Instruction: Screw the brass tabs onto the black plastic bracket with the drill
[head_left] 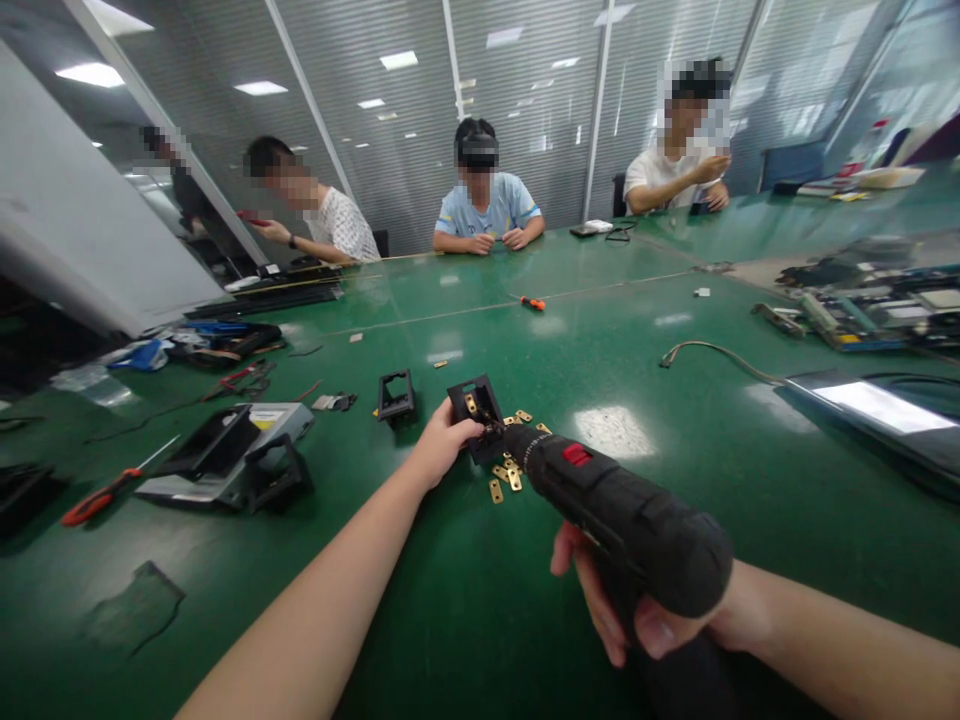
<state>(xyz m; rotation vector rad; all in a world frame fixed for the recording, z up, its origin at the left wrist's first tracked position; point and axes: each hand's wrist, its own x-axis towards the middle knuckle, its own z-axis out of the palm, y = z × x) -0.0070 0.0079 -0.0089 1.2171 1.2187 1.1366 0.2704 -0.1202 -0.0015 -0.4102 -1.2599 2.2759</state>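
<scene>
My left hand (442, 443) grips a small black plastic frame (474, 402) standing on the green table (465, 600). A gold metal tab sits in the frame's upper corner. My right hand (622, 610) is wrapped around the handle of a black electric screwdriver (622, 520) with a red switch. Its tip points at the frame's lower edge. Several loose gold tabs (510, 475) lie on the table under the tool's nose.
A second black frame (395, 394) stands to the left. A grey device with a black bracket (225, 455) and a red-handled screwdriver (105, 492) lie further left. Circuit boards (862, 310) and a tablet (877, 405) are on the right. Three people sit at the far edge.
</scene>
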